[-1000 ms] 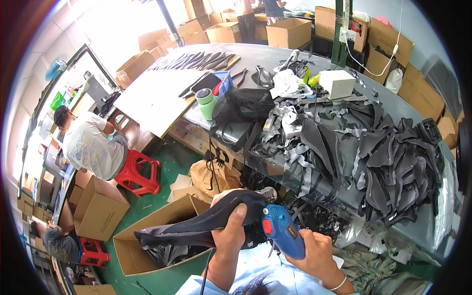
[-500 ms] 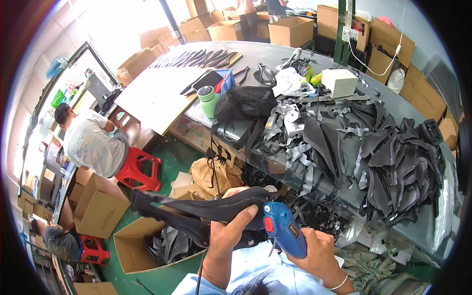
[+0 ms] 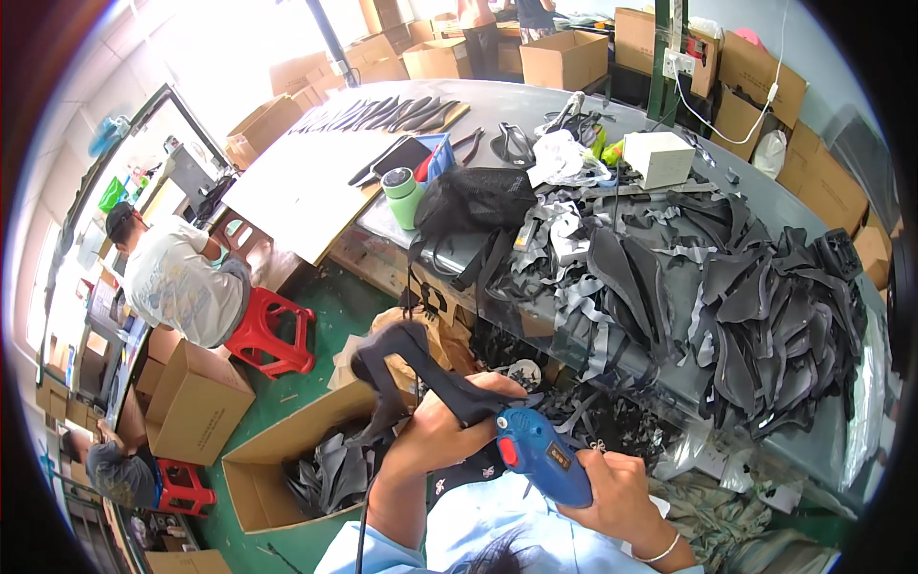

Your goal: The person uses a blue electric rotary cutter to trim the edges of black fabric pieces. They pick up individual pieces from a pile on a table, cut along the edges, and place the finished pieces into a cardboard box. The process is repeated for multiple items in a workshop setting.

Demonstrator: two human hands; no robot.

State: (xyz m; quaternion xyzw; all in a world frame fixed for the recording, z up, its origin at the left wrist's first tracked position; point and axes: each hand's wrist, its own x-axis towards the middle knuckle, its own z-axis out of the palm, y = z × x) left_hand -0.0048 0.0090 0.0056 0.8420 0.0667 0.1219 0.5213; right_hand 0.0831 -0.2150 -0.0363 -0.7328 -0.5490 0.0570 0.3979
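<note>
My left hand [image 3: 432, 438] is closed round a bent black padded fabric piece [image 3: 435, 375], lifted in front of me. The piece's far end loops to the left and is a little blurred. In my right hand [image 3: 617, 493] is a blue handheld power tool [image 3: 550, 461] with a red button, gripped by its body. The tool's front end lies right beside the padded piece and my left fingers; its working tip is hidden, so contact cannot be made out. Below my left forearm stands an open cardboard box [image 3: 251, 478] holding dark pieces [image 3: 335, 469].
On the grey table [image 3: 488, 100] lie a heap of black padded pieces [image 3: 765, 325], a black bag [image 3: 478, 201], a green bottle [image 3: 402, 196] and a white box [image 3: 660, 158]. Scraps litter the space below its edge. To the left, a person [image 3: 182, 268] sits on a red stool [image 3: 273, 330].
The padded piece has swung from stretching out left to a bent, raised loop. My left hand has turned over it. The tool has shifted slightly left and down.
</note>
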